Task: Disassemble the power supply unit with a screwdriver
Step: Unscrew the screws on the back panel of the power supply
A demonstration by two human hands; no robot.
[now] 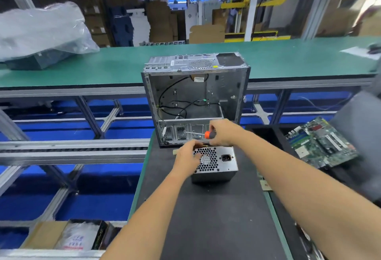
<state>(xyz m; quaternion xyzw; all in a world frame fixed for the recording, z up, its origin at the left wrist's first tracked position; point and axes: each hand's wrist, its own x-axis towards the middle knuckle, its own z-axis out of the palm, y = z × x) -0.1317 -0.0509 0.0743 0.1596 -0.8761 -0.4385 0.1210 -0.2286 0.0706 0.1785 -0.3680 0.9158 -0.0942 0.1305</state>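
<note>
A grey metal power supply unit (218, 163) lies on the black mat, its honeycomb fan grille and power socket facing up. My left hand (188, 156) grips its left edge, fingers over the grille. My right hand (223, 132) sits just above the unit's far edge and holds a screwdriver (203, 134) with an orange and black handle. The shaft points left, roughly level. The tip is away from the unit.
An open, stripped computer case (195, 96) stands right behind the unit. A green motherboard (321, 142) lies in a black tray at the right. A plastic-wrapped case (39, 35) rests on the far green bench. A cardboard box (68, 236) sits low left, beyond the mat's left edge.
</note>
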